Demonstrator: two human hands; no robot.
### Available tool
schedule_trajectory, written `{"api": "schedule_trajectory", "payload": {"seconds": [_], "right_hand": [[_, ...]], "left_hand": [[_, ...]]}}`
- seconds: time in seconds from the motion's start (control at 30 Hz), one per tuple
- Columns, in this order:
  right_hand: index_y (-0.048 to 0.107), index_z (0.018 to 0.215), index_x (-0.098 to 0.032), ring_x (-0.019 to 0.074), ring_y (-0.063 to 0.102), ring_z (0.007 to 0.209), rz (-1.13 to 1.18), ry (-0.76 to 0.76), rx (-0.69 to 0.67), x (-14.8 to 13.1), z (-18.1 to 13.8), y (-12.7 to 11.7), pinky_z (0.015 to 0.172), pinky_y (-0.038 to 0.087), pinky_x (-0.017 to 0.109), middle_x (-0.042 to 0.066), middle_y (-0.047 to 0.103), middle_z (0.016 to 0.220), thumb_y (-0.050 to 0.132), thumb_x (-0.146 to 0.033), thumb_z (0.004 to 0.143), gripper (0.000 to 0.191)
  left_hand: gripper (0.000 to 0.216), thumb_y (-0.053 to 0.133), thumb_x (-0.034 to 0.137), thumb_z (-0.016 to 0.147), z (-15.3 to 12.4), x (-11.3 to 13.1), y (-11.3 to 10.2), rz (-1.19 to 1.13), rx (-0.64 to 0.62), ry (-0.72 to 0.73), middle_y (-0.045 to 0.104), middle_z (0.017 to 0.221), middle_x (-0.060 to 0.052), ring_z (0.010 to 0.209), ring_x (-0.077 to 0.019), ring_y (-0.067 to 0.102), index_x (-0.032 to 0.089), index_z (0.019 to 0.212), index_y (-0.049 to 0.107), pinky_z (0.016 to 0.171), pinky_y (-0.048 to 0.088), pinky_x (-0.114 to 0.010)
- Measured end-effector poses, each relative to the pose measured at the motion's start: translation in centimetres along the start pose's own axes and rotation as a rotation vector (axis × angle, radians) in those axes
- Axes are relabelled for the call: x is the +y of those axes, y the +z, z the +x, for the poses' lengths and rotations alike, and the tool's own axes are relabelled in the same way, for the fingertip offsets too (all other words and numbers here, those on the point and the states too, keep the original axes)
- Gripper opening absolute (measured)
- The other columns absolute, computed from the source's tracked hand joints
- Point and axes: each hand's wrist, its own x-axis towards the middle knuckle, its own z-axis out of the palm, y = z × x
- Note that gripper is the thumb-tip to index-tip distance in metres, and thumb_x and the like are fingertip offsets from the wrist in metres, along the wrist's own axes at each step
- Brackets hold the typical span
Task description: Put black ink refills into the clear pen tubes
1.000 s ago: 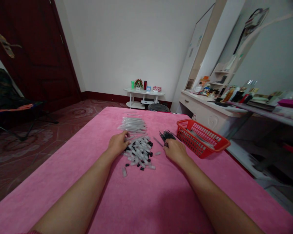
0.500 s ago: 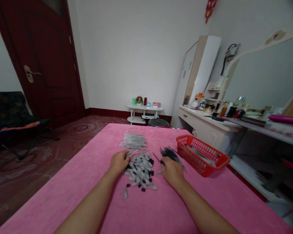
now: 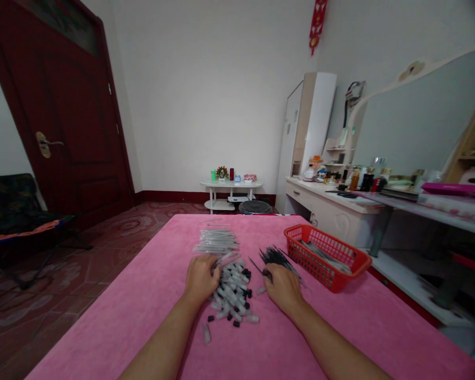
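Note:
My left hand (image 3: 201,277) is closed at the left edge of a pile of whitish and black pen caps and small parts (image 3: 231,293). Its fingers pinch what looks like a clear pen barrel, mostly hidden by the hand. Just beyond lies a row of clear pen barrels (image 3: 217,241). On the right, my right hand (image 3: 284,287) has its fingers closed on a thin dark pen refill (image 3: 255,264) that points up and left. A bundle of black-tipped refills (image 3: 276,255) lies right behind that hand.
A red plastic basket (image 3: 316,266) holding thin grey rods stands at the right on the pink cloth (image 3: 142,327). Past the table are a white stand (image 3: 229,184), a cluttered dressing table (image 3: 324,198) and a folding chair (image 3: 16,211).
The view has tilted up slightly, so the table sits lower. My left hand has turned and come nearer the pile of caps. My right hand stays by the refills.

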Motion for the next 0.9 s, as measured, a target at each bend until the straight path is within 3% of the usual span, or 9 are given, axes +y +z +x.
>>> {"api": "schedule_trajectory", "payload": {"seconds": [0.1, 0.27, 0.53, 0.7, 0.9], "right_hand": [[0.064, 0.082, -0.021, 0.0179, 0.061, 0.082, 0.02, 0.018, 0.017, -0.1, 0.0, -0.1, 0.064, 0.034, 0.025, 0.003, 0.067, 0.084, 0.053, -0.017, 0.074, 0.013], [0.061, 0.077, -0.021, 0.0165, 0.061, 0.075, 0.067, 0.018, 0.05, -0.5, -0.2, -0.1, 0.062, 0.033, 0.024, 0.002, 0.066, 0.078, 0.053, -0.018, 0.074, 0.009], [0.06, 0.085, -0.021, 0.0153, 0.059, 0.064, 0.285, -0.018, 0.157, -0.9, -0.4, -0.5, 0.059, 0.037, 0.024, 0.001, 0.064, 0.069, 0.05, -0.023, 0.081, 0.011], [0.062, 0.091, -0.019, 0.0173, 0.059, 0.082, 0.446, -0.142, 0.299, -1.2, -0.3, -1.3, 0.075, 0.042, 0.027, 0.005, 0.066, 0.087, 0.046, -0.023, 0.086, 0.017], [0.064, 0.091, -0.019, 0.0191, 0.057, 0.087, 0.44, -0.161, 0.278, -1.1, -0.2, -1.6, 0.08, 0.041, 0.029, 0.006, 0.065, 0.089, 0.045, -0.02, 0.086, 0.02]], "left_hand": [[0.028, 0.054, 0.019, 0.074, 0.0, 0.1, 0.3, -0.035, 0.033, 0.033, 0.069, 0.097, -0.006, 0.094, -0.0228, 0.059, 0.021, 0.1, 0.066, 0.085, 0.04, -0.035], [0.026, 0.053, 0.015, 0.075, 0.0, 1.4, 0.0, -0.055, 0.042, 0.103, 0.068, 0.094, -0.006, 0.092, -0.0225, 0.058, 0.023, 0.096, 0.066, 0.084, 0.04, -0.038], [0.022, 0.05, 0.021, 0.081, -0.1, 2.3, -0.4, -0.053, 0.095, 0.086, 0.066, 0.093, -0.006, 0.09, -0.023, 0.056, 0.021, 0.099, 0.064, 0.084, 0.039, -0.039], [0.024, 0.048, 0.018, 0.083, 0.0, 1.9, -0.4, -0.039, 0.106, 0.04, 0.066, 0.09, -0.006, 0.089, -0.0231, 0.055, 0.02, 0.1, 0.064, 0.082, 0.039, -0.038], [0.028, 0.047, 0.015, 0.082, -0.1, 1.5, -0.2, -0.021, 0.088, 0.021, 0.066, 0.092, -0.006, 0.092, -0.0232, 0.054, 0.021, 0.102, 0.064, 0.084, 0.038, -0.038]]}}
